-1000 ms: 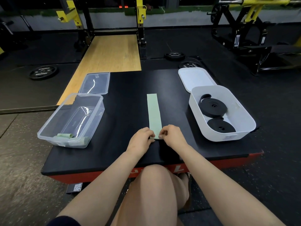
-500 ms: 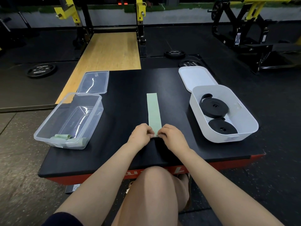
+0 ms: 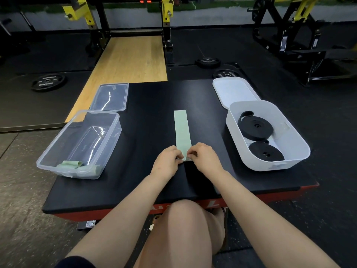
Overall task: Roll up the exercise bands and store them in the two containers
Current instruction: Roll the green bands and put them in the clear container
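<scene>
1. Two bare forearms reach in from the near edge over a raised knee [image 3: 185,229], toward the middle of the black bench [image 3: 146,182].
2. Left hand [image 3: 167,161] and right hand [image 3: 205,159] meet at the near end of the green band [image 3: 182,130]; the fingers of both are curled and pinch that end, where it looks turned over into the start of a roll.
3. From the hands the band lies flat on the bench, running straight away to its far end near the bench's middle.
4. Left of the hands, well apart, stands the clear box [image 3: 77,144] at the bench's left edge; rolled green bands [image 3: 71,165] lie in its near end, though how many I cannot tell.
5. Right of the hands stands the white tub [image 3: 293,140], holding two black rolls: the near roll [image 3: 266,153] and the far roll [image 3: 255,128], whose loose tail loops up at its far side.
6. Farther back, the clear lid [image 3: 110,97] lies flat just beyond the clear box, and the white lid [image 3: 234,91] lies beyond the tub, its near edge hidden behind the tub's rim.
7. Past the bench are a wooden platform [image 3: 127,59], weight plates [image 3: 48,81] on the dark floor, and yellow and black racks [image 3: 166,8].
</scene>
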